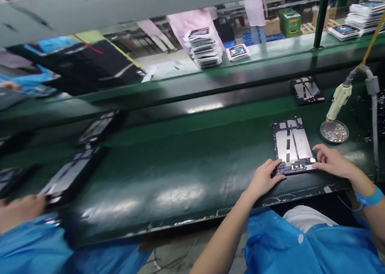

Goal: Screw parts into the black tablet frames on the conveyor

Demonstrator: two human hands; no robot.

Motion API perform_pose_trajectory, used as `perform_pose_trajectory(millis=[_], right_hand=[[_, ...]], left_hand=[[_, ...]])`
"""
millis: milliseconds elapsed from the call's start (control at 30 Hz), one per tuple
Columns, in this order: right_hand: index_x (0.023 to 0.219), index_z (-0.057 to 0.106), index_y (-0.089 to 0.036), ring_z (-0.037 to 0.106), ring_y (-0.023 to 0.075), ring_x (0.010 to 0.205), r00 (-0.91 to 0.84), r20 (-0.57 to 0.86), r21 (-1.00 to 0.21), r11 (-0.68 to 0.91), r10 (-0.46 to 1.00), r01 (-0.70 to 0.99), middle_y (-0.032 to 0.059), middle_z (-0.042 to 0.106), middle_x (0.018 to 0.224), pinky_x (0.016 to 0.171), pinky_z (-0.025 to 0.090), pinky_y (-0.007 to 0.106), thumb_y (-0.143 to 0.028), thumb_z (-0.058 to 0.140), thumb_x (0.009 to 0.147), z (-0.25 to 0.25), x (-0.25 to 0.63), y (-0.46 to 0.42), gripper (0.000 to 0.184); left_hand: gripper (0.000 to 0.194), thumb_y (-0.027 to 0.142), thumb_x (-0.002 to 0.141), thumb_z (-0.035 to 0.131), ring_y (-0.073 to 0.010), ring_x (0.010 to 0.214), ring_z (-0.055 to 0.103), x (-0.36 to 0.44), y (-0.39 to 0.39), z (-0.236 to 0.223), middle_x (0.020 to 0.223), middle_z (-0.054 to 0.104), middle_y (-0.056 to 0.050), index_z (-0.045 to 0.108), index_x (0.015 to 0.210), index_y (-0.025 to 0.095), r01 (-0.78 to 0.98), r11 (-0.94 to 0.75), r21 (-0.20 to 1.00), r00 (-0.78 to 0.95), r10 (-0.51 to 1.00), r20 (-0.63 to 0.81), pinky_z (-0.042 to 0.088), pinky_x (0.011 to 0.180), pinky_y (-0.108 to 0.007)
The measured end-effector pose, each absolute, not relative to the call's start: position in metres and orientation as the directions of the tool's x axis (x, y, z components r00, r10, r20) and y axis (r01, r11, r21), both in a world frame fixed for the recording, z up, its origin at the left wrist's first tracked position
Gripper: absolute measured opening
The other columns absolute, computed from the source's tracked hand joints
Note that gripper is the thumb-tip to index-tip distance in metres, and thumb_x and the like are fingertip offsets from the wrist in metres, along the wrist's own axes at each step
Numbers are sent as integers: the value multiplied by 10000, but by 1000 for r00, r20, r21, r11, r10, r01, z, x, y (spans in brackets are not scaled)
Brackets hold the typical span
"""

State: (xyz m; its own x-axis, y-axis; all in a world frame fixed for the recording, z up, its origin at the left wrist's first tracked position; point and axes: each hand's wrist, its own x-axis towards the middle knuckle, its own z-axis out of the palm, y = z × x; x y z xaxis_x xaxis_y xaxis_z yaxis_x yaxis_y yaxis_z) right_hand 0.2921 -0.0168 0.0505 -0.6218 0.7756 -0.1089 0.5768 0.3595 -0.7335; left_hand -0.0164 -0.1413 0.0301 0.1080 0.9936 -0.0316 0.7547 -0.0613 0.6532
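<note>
An opened tablet [293,144] lies on the green bench, its silver battery plates and lower circuit board showing. At its lower left corner, my left hand [267,177] grips the edge, thumb below and fingers on the side. My right hand [333,162] is at the lower right edge, with fingers curled and the thumb touching the corner. A round metal dish of small screws [334,131] sits just beyond my right hand. Above the dish hangs a pale electric screwdriver [339,99]. A blue wrist strap [369,197] circles my right wrist.
Another opened tablet [307,90] lies farther back. At left, a co-worker's hand [22,212] touches one of several blurred tablets [70,174]. A raised shelf [270,51] crosses behind, bearing stacked devices [204,47]. A grey arm [374,117] stands at right.
</note>
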Motion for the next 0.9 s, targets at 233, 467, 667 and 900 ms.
perform_pose_trajectory(millis=[233, 467, 667, 900], right_hand=[[1142, 628, -187, 685, 242, 1025, 300, 436, -828, 248, 849, 503, 102, 687, 1154, 861, 563, 388, -528, 776, 796, 86, 288, 39, 508], [1066, 653, -133, 700, 169, 740, 96, 363, -930, 353, 927, 102, 44, 724, 866, 679, 594, 315, -351, 855, 760, 103, 249, 114, 426], [920, 708, -138, 612, 118, 478, 39, 416, -909, 415, 909, 32, 4, 723, 710, 476, 518, 254, -309, 869, 765, 115, 248, 118, 281], [841, 700, -146, 591, 125, 462, 124, 494, -869, 494, 861, 31, -17, 660, 621, 490, 495, 283, -270, 842, 778, 107, 258, 96, 199]], left_hand=[[575, 488, 893, 787, -270, 1083, 634, 0, -124, 64, 1168, 653, -87, 630, 1373, 214, 855, -108, 507, 97, 994, 49, 548, 948, -394], [298, 338, 1000, 672, -256, 1083, 622, 35, -103, 71, 1153, 693, -98, 691, 1248, 174, 809, -413, 419, 406, 907, 111, 539, 977, -404], [229, 240, 1042, 567, -243, 1044, 619, 46, -110, 47, 1113, 684, -117, 699, 1211, 161, 822, -385, 420, 308, 920, 242, 560, 928, -392], [251, 247, 1083, 477, -227, 1022, 606, 44, -109, 55, 1090, 650, -117, 675, 1210, 159, 780, -466, 418, 402, 885, 235, 554, 914, -370]])
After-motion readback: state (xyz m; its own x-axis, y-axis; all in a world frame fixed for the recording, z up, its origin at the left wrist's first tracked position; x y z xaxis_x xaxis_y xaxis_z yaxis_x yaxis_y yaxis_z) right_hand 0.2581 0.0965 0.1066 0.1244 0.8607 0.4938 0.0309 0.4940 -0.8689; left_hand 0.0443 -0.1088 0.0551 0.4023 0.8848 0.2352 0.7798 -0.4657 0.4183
